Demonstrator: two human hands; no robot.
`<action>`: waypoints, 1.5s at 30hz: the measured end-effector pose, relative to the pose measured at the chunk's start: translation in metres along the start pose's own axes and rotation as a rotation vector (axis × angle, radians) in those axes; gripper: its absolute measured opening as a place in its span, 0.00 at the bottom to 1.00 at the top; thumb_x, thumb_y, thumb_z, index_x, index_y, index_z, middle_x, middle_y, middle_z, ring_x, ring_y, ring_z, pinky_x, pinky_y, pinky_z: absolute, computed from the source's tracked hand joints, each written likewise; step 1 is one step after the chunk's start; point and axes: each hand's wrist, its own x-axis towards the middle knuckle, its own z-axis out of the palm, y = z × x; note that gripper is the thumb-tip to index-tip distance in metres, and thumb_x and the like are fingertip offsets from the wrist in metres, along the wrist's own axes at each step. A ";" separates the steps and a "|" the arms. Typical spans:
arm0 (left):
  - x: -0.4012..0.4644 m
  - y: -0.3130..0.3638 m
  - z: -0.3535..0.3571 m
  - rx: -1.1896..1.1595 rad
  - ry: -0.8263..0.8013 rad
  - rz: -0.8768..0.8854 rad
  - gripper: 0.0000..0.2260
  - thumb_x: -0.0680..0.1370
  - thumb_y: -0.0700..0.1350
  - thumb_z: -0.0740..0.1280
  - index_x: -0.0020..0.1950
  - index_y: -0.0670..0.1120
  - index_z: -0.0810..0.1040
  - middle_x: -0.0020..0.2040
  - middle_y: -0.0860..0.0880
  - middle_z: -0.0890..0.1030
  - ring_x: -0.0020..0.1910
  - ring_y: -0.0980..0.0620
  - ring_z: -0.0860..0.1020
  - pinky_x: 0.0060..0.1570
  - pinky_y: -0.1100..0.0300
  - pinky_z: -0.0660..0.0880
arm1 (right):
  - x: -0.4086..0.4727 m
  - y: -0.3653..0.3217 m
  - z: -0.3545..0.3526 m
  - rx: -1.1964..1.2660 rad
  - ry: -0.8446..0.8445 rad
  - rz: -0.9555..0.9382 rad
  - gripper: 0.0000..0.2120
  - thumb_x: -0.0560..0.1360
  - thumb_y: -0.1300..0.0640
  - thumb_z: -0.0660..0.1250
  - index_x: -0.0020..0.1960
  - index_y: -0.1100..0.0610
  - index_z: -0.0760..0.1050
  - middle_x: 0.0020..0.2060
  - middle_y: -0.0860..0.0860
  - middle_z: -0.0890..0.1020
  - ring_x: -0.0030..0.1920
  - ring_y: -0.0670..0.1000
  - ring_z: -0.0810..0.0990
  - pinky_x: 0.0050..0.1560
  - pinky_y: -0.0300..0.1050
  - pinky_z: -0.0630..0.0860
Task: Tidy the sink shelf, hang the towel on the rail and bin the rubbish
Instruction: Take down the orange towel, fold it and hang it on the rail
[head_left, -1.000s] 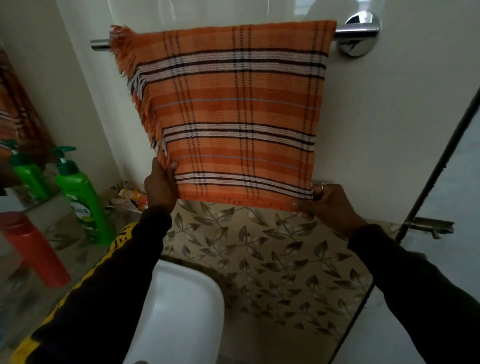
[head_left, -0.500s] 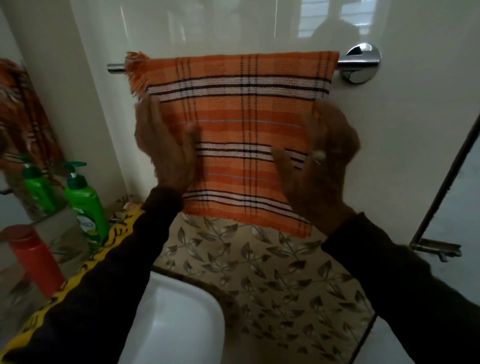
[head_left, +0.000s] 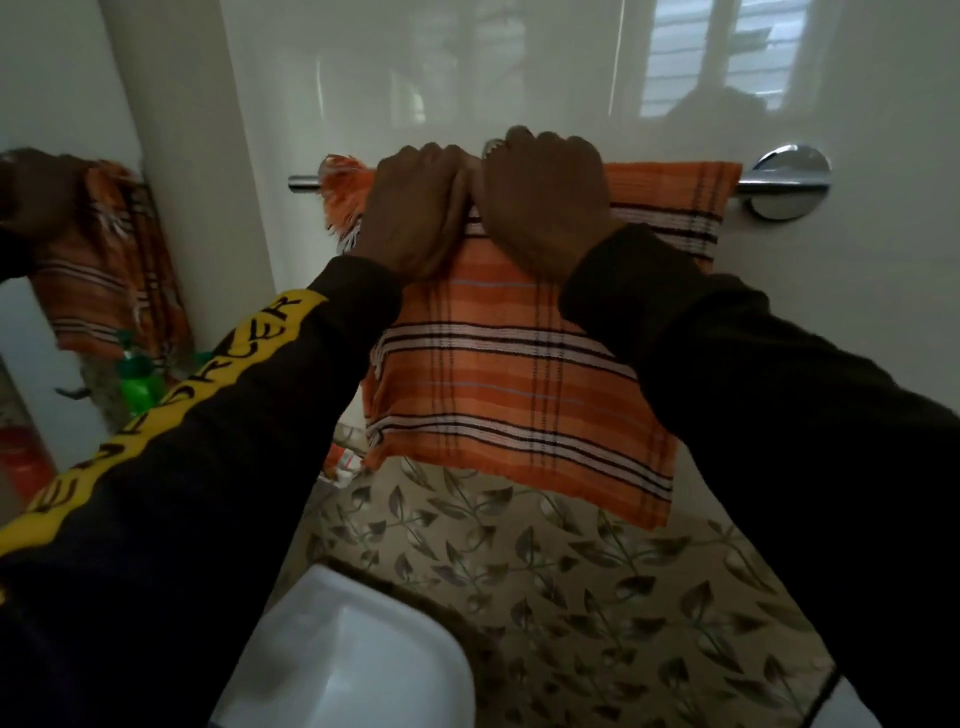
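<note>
An orange checked towel (head_left: 514, 395) with white and black stripes hangs over the chrome rail (head_left: 779, 182) on the white wall. My left hand (head_left: 415, 208) and my right hand (head_left: 545, 202) sit side by side on top of the rail, fingers curled over the towel's fold. Fringe sticks out at the towel's left end. On the leaf-patterned shelf (head_left: 571, 571) below the towel's left corner lies some crumpled rubbish (head_left: 345, 457).
A mirror (head_left: 62, 312) at the left reflects the towel. A green pump bottle (head_left: 137, 379) and a red bottle (head_left: 21, 457) show there, partly behind my left sleeve. The white basin (head_left: 353, 660) sits below, and a dark door edge runs at the lower right.
Both hands rose from the towel's lower edge, passed over its front, and now grip the fold on the rail. The view has tilted upward.
</note>
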 end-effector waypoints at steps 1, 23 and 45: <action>0.001 -0.003 0.001 0.033 -0.016 -0.020 0.18 0.84 0.50 0.49 0.57 0.43 0.75 0.49 0.41 0.77 0.47 0.41 0.73 0.52 0.48 0.67 | -0.005 0.005 0.000 -0.011 0.043 -0.007 0.20 0.84 0.49 0.50 0.61 0.60 0.75 0.55 0.60 0.80 0.54 0.63 0.80 0.49 0.55 0.70; 0.005 -0.070 0.012 0.060 -0.029 -0.107 0.35 0.70 0.77 0.55 0.41 0.43 0.75 0.33 0.45 0.75 0.33 0.47 0.72 0.40 0.54 0.66 | -0.057 0.082 -0.020 -0.144 0.055 0.163 0.40 0.71 0.19 0.47 0.32 0.58 0.59 0.25 0.51 0.60 0.25 0.47 0.58 0.38 0.48 0.63; -0.036 -0.038 0.000 0.089 0.003 -0.069 0.37 0.79 0.67 0.48 0.79 0.42 0.55 0.79 0.40 0.57 0.79 0.40 0.51 0.76 0.42 0.45 | -0.077 0.075 -0.018 -0.228 0.089 0.130 0.53 0.75 0.21 0.42 0.75 0.67 0.62 0.74 0.69 0.66 0.75 0.69 0.62 0.77 0.69 0.51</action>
